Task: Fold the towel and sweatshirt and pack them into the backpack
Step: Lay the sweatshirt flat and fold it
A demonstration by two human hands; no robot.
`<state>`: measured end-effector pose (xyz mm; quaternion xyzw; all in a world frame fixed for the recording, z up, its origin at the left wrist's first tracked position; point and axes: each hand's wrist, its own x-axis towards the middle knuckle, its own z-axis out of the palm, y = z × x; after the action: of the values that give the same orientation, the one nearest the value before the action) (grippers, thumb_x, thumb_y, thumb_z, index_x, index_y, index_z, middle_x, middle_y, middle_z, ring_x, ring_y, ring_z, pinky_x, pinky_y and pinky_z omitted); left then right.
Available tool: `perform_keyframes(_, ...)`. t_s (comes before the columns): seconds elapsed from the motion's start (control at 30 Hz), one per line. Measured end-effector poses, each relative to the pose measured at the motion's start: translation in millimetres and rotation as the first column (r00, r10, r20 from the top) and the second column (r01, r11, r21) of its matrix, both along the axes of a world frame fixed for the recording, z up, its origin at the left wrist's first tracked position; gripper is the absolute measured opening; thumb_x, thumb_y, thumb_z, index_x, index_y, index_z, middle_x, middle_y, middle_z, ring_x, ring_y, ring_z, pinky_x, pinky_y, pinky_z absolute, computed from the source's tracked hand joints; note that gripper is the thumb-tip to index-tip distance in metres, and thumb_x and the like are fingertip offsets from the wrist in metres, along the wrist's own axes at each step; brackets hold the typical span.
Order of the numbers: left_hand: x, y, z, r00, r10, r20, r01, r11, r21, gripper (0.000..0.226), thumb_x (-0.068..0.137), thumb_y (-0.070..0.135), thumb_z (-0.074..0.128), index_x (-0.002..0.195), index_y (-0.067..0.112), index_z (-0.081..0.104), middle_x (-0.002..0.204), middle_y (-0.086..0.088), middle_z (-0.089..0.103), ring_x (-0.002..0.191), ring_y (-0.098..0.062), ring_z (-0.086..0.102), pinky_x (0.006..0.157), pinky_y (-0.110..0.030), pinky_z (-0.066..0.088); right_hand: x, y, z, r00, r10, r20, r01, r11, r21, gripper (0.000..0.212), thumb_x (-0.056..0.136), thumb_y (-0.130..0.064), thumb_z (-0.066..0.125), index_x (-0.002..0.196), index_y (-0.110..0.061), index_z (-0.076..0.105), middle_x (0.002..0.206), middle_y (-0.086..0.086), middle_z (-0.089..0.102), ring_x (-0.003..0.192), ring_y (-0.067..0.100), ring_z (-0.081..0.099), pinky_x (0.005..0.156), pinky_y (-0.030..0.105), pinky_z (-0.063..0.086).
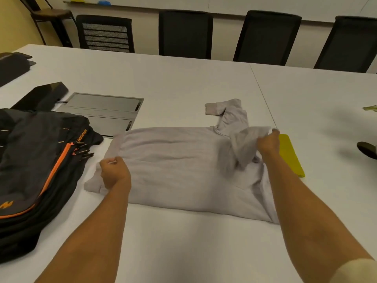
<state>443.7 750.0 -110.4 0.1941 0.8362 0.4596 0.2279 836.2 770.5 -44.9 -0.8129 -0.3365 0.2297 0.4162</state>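
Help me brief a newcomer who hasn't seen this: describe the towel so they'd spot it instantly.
Start at the white table, then the pale grey sweatshirt spread at its middle. The towel lies flat just right of it, beside the right hand. Its yellow-green colour and neat folded rectangle set it apart from the sweatshirt and the black-and-orange backpack.

backpack (36,160) cut off by frame's left edge; orange lettering (81,135) by the zip too small to read. towel (289,154): left side hidden behind right hand (268,142). sweatshirt (179,170) fabric lifted at that hand is blurred, grip detail unclear. Dark object (367,149) and pale green scrap (370,108) at right edge are cut off, can't identify. Dark item (12,66) upper left also cropped.
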Motion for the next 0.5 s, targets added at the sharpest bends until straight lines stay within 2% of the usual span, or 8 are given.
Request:
perform_keyframes(0.07, 4, -12, -12, 0.994, -0.061, -0.087, 0.053, 0.995, -0.086, 0.027, 0.093, 0.027, 0.049, 0.112, 0.009, 0.054, 0.114, -0.018, 0.061, 0.103, -0.038, 0.056, 0.089, -0.042, 0.042, -9, -13, -26, 1.0, -0.031, 0.004, 0.031, 0.986, -0.161, 0.058, 0.088, -0.007, 0.051, 0.141, -0.005, 0.027, 0.139, 0.021, 0.04, 0.124, 0.037, 0.044, 0.101, 0.043, 0.038)
perform_keyframes(0.1, 2, -18, -21, 0.985, -0.099, -0.143, 0.082, 0.989, -0.12, 0.026, 0.093, 0.025, 0.05, 0.113, 0.008, 0.055, 0.115, -0.019, 0.061, 0.105, -0.038, 0.055, 0.092, -0.043, 0.039, -15, -20, -38, 0.998, -0.023, 0.061, 0.035, 0.978, -0.203, 0.062, 0.088, -0.009, 0.055, 0.142, -0.006, 0.026, 0.14, 0.022, 0.038, 0.125, 0.038, 0.042, 0.101, 0.045, 0.037)
perform_keyframes(0.2, -5, -37, -46, 0.926, -0.213, -0.313, 0.147, 0.964, -0.221, 0.031, 0.09, 0.015, 0.054, 0.119, 0.007, 0.055, 0.124, -0.019, 0.053, 0.116, -0.037, 0.046, 0.099, -0.046, 0.031, -44, -40, -65, 0.935, 0.154, 0.319, -0.073, 0.965, -0.25, 0.063, 0.087, -0.013, 0.059, 0.142, -0.006, 0.028, 0.14, 0.024, 0.035, 0.123, 0.041, 0.042, 0.098, 0.048, 0.039)
perform_keyframes(0.27, -9, -47, -53, 0.918, -0.18, -0.355, 0.098, 0.967, -0.237, 0.038, 0.089, 0.012, 0.055, 0.126, 0.005, 0.049, 0.132, -0.019, 0.046, 0.122, -0.037, 0.04, 0.102, -0.048, 0.028, -66, -55, -80, 0.863, 0.269, 0.429, -0.174, 0.953, -0.248, 0.054, 0.088, -0.007, 0.054, 0.139, -0.007, 0.035, 0.14, 0.022, 0.035, 0.12, 0.04, 0.043, 0.092, 0.048, 0.041)
perform_keyframes(0.33, -18, -49, -55, 0.95, -0.056, -0.307, -0.009, 0.978, -0.206, 0.046, 0.091, 0.014, 0.054, 0.133, 0.003, 0.04, 0.139, -0.02, 0.038, 0.125, -0.039, 0.035, 0.103, -0.051, 0.028, -85, -69, -94, 0.777, 0.358, 0.518, -0.244, 0.929, -0.277, 0.053, 0.086, -0.005, 0.055, 0.136, -0.009, 0.039, 0.143, 0.019, 0.033, 0.122, 0.038, 0.041, 0.091, 0.046, 0.041)
perform_keyframes(0.4, -31, -47, -53, 0.978, 0.032, -0.205, -0.078, 0.972, -0.222, 0.052, 0.094, 0.021, 0.051, 0.138, 0.001, 0.033, 0.142, -0.021, 0.035, 0.127, -0.04, 0.035, 0.104, -0.052, 0.028, -99, -78, -103, 0.726, 0.43, 0.536, -0.284, 0.898, -0.337, 0.052, 0.089, -0.014, 0.055, 0.138, -0.012, 0.038, 0.147, 0.016, 0.029, 0.127, 0.033, 0.037, 0.095, 0.043, 0.039)
perform_keyframes(0.5, -44, -37, -40, 0.988, 0.143, 0.065, -0.129, 0.975, -0.182, 0.061, 0.093, 0.029, 0.054, 0.14, 0.002, 0.027, 0.14, -0.024, 0.039, 0.125, -0.042, 0.042, 0.104, -0.051, 0.033, -110, -86, -117, 0.657, 0.578, 0.484, -0.37, 0.807, -0.46, 0.054, 0.096, -0.03, 0.045, 0.145, -0.017, 0.026, 0.153, 0.01, 0.019, 0.136, 0.028, 0.026, 0.104, 0.039, 0.031)
